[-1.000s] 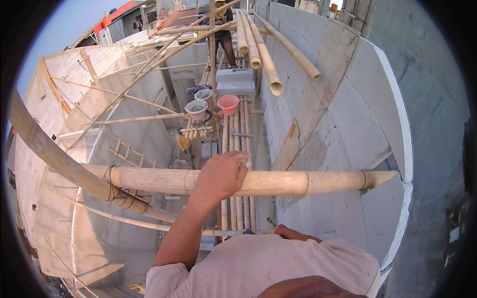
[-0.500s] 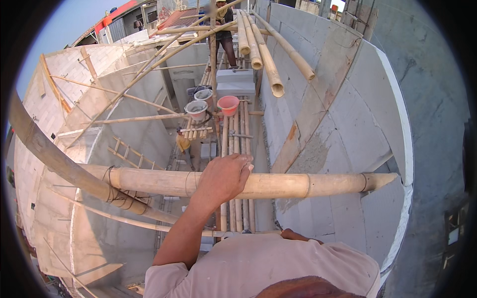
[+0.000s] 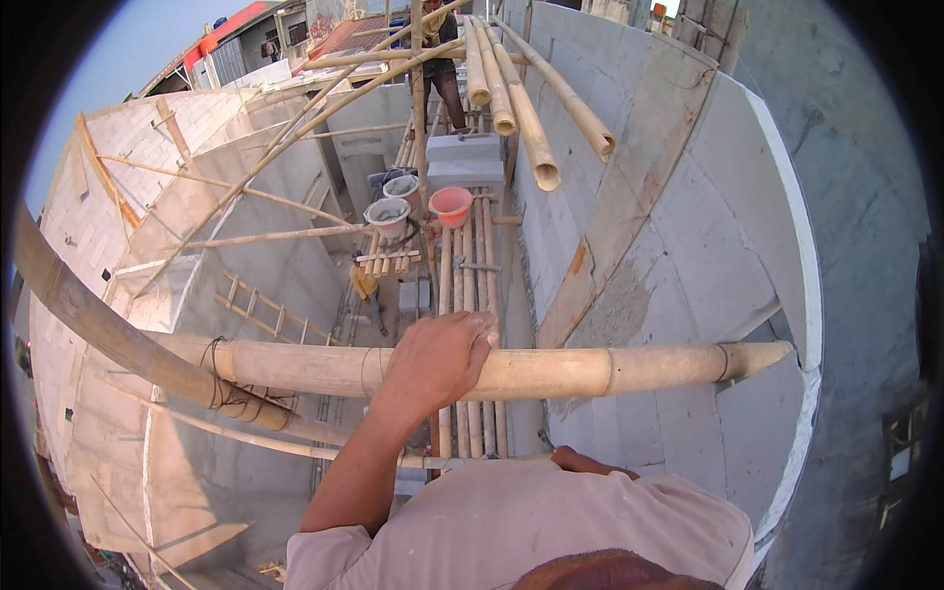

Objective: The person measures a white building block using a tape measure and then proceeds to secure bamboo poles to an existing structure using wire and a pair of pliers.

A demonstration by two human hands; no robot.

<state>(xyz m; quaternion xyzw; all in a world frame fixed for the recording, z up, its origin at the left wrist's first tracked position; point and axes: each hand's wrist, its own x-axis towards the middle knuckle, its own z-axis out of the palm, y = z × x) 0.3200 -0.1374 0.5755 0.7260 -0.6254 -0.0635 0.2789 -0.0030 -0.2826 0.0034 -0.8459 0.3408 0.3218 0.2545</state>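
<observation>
A thick bamboo pole point(image 3: 551, 373) runs across in front of me, and my left hand point(image 3: 438, 359) is closed over its top, with the fingers bent over the far side. Wire lashing joins the pole's left part to a curved, slanting bamboo pole point(image 3: 128, 339). Only a small part of my right hand and wrist point(image 3: 582, 460) shows past my chest, low beside the grey block wall point(image 3: 678, 433). Its fingers are hidden, and a small dark thing near it is too unclear to name.
Below lies a walkway of bamboo poles point(image 3: 472, 295) with a red bucket point(image 3: 450, 206), two mortar buckets point(image 3: 388, 218) and stacked pale blocks point(image 3: 464, 160). One person point(image 3: 444, 84) stands at the far end; another point(image 3: 364, 282) is lower down. Loose bamboo poles point(image 3: 531, 133) jut toward me.
The view has shifted slightly. My left hand stays on the bamboo pole; a little more of my right hand shows past my chest.
</observation>
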